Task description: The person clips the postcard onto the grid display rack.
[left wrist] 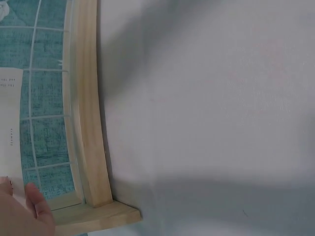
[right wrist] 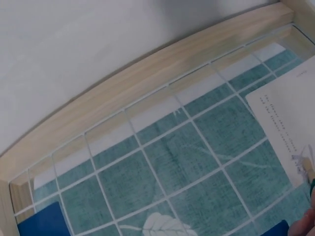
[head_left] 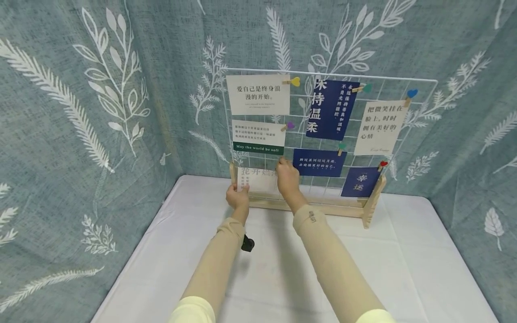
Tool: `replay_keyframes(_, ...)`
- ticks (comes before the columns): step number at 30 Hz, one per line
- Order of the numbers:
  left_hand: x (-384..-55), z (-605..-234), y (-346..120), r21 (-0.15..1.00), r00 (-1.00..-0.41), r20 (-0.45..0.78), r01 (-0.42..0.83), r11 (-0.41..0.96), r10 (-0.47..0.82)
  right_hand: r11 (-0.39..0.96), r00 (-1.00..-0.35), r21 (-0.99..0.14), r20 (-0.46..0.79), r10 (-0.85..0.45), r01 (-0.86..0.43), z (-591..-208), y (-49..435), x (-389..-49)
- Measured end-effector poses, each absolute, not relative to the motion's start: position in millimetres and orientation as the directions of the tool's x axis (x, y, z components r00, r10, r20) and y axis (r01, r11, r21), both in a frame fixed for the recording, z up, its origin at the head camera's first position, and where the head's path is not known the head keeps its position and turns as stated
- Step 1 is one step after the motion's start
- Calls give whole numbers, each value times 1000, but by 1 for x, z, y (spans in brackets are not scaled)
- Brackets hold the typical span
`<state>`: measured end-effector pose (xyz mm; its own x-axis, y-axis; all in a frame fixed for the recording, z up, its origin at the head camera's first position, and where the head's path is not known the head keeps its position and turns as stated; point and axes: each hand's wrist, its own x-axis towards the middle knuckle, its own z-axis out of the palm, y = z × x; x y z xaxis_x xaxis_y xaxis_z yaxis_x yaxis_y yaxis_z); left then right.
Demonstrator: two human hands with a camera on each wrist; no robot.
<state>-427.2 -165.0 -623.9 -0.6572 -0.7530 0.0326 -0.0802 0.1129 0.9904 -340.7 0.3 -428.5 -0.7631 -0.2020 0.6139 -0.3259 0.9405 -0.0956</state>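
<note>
A white card with grey lettering lies against the lower left of a white wire grid. My left hand pinches its left edge, thumb in front; the left wrist view shows the fingers at the card. At the card's upper right corner my right hand pinches a small wooden clothespin, mostly cut off by the right wrist view's edge. The clothespin's tip lies over the card's corner. Just above is a white and green card, held by a purple-heart clothespin.
Several other cards, such as a navy one and a white one, hang from heart clothespins. A wooden base carries the grid on a white-covered table. A leaf-patterned curtain stands behind. A small black object shows beside the left forearm.
</note>
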Motion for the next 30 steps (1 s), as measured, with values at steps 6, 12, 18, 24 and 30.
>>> replay_keyframes(6, -431, -639, -167, 993, -690, 15, -77, 94, -724, 947, -772, -86, 604, -198, -310, -429, -3, -338)
replay_keyframes(12, -429, -622, -165, 977, -761, -51, -172, 126, -647, 943, -766, -79, 607, -212, -323, -424, -2, -336)
replay_keyframes(18, -457, -659, -179, 965, -788, -14, -172, 199, -616, 928, -795, -122, 561, -228, -352, -431, 5, -334)
replay_keyframes(24, -450, -648, -188, 956, -811, 64, -118, 269, -581, 901, -797, -176, 553, -242, -396, -434, 11, -330)
replay_keyframes(30, -427, -614, -190, 968, -850, 45, -93, 232, -525, 882, -771, -186, 585, -254, -432, -433, 14, -330)
